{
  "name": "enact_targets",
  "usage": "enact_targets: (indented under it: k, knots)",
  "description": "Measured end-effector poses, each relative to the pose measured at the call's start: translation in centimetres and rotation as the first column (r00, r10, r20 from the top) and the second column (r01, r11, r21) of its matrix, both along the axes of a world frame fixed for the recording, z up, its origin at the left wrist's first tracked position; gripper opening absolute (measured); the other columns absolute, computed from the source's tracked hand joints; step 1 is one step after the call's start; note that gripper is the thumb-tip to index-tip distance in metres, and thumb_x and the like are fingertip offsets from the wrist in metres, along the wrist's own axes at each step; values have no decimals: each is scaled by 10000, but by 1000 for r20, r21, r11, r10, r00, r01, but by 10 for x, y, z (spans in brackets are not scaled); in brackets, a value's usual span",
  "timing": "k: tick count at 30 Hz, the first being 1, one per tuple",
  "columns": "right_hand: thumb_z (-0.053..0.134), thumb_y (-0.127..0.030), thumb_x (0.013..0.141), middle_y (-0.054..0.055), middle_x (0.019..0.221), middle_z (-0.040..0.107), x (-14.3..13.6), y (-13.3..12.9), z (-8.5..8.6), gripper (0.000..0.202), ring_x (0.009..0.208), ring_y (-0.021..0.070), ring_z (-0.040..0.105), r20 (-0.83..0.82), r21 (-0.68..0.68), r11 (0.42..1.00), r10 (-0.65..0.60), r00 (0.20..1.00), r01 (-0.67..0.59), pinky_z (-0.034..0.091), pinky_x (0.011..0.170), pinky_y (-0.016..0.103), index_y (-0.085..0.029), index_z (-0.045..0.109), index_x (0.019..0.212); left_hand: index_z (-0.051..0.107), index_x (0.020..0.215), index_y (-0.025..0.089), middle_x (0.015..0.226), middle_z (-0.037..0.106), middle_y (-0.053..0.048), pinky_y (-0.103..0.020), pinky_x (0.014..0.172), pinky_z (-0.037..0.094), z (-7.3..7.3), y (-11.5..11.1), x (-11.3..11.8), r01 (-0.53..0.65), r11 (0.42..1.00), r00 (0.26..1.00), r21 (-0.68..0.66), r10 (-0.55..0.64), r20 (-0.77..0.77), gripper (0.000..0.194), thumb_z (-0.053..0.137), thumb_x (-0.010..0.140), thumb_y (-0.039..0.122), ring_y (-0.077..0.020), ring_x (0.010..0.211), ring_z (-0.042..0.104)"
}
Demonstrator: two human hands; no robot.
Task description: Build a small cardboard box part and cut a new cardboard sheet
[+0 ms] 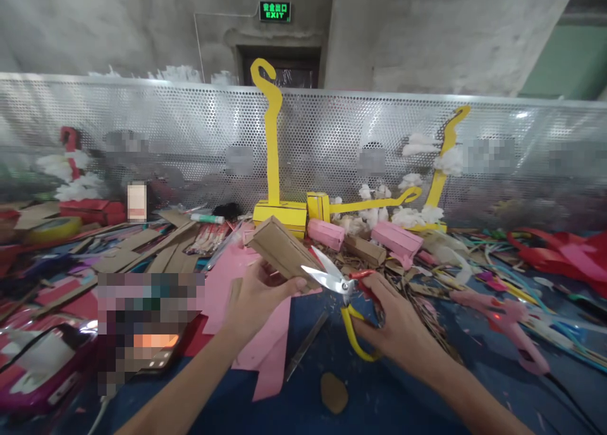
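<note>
Box (279, 248) was up in front of the yellow hook (272, 150); left hand (256, 296) closed on it, thumb on the near face. Right hand (389, 308) had the scissors (345, 286) front-right of the hook, fingers curled round spread handles — blades well apart, points toward the box. Couldn't tell if any of it sat between them. A clean snip probably called for a steady box, bite near the pivot, slow squeeze — and the left thumb, near a blade tip, shifted back. Pink sheet (270, 334) lay in front of the hook.
</note>
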State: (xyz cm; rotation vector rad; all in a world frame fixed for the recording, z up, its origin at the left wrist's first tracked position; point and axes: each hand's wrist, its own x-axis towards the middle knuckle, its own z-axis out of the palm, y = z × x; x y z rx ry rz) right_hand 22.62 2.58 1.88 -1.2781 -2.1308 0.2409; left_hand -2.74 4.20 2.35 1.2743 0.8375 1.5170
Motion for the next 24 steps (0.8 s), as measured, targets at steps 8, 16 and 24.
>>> enact_targets:
  k: [8, 16, 24]
  knots:
    - [618, -284, 889, 47, 1018, 658, 3, -1, -1, 252, 877, 225, 629, 42, -34, 999, 41, 998, -39, 458, 736, 307, -231, 523, 1116, 649, 1011, 174, 1009, 785, -61, -360, 826, 625, 1, 1, -1, 0, 1000, 999, -18, -1, -50, 426, 879, 662, 255, -244, 967, 743]
    - [594, -300, 917, -4, 798, 633, 1, -2, 0, 100, 676, 171, 544, 60, -11, 1000, 18, 998, -17, 382, 608, 262, -229, 525, 899, 659, 1017, 186, 1019, 781, -67, -387, 810, 633, 2, -2, -1, -28, 1000, 998, -14, 27, -57, 414, 870, 669, 264, -256, 943, 748]
    - [575, -333, 933, 22, 834, 670, 3, 2, -9, 133, 693, 178, 566, 79, 3, 1000, -17, 997, 17, 377, 612, 269, -208, 578, 977, 661, 1048, 174, 1006, 768, -54, -350, 809, 624, 2, -2, 1, -40, 999, 998, -25, 38, -55, 457, 884, 665, 287, -239, 937, 741]
